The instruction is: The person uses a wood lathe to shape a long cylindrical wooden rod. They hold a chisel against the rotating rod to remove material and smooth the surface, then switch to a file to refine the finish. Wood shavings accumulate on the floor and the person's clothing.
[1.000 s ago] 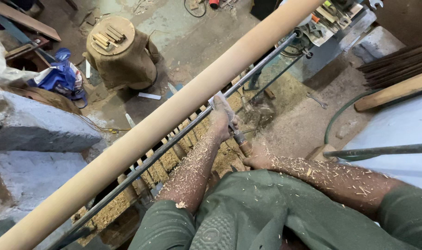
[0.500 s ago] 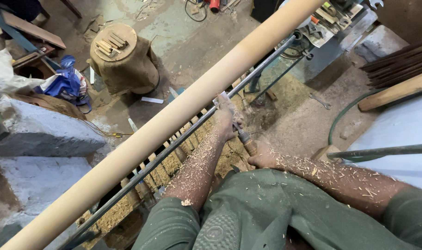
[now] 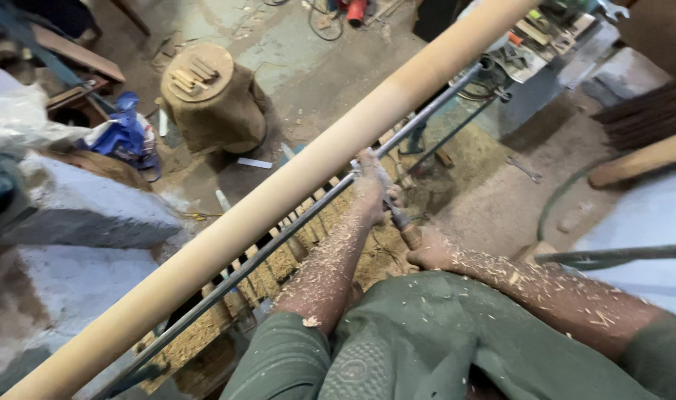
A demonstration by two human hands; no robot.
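A long pale wooden pole (image 3: pixel 278 200) runs diagonally across the view, from the lower left to the upper right. Just below it lies a thin metal bar (image 3: pixel 293 230) that runs alongside. My left hand (image 3: pixel 371 181) rests on that bar and grips the front of a turning chisel (image 3: pixel 397 215), its tip up at the pole. My right hand (image 3: pixel 434 255) holds the chisel's wooden handle lower down. Both forearms are covered in wood shavings. My knees in green cloth fill the bottom of the view.
Sawdust and wooden slats (image 3: pixel 278 267) lie under the pole. A round wood stump (image 3: pixel 212 96) holding small sticks stands on the floor beyond. Grey stone blocks (image 3: pixel 78 215) sit at left, a blue bag (image 3: pixel 127 133) behind them. A spanner (image 3: pixel 523 169) lies on the ground at right.
The view has shifted slightly, and my left hand has slid a little along the metal bar. Both hands keep their hold on the chisel.
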